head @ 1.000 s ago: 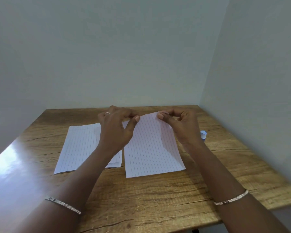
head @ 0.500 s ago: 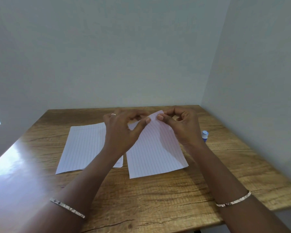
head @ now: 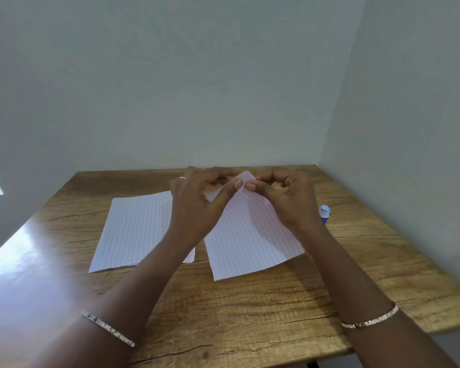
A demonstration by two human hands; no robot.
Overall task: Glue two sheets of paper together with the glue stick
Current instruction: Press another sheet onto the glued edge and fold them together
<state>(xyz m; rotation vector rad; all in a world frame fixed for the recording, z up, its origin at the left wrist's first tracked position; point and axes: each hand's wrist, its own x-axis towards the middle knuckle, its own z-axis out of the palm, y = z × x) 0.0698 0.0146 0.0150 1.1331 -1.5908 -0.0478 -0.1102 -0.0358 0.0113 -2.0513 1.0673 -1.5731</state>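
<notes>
Two lined white sheets are on the wooden table (head: 250,314). The left sheet (head: 136,229) lies flat. The right sheet (head: 247,240) has its far edge lifted and bunched between my hands, while its near edge rests on the table. My left hand (head: 197,203) and my right hand (head: 287,200) both pinch that raised far edge, thumbs nearly touching at its middle. A blue and white glue stick (head: 324,213) lies on the table just right of my right hand, partly hidden by it.
Pale walls close off the table at the back and on the right. The table's left part shows a bright glare. Bracelets sit on both wrists, and a ring is on my left hand.
My two hands have moved closer together along the right sheet's far edge, lifting and bunching it more. The sheet has turned slightly. The left sheet and glue stick stay put.
</notes>
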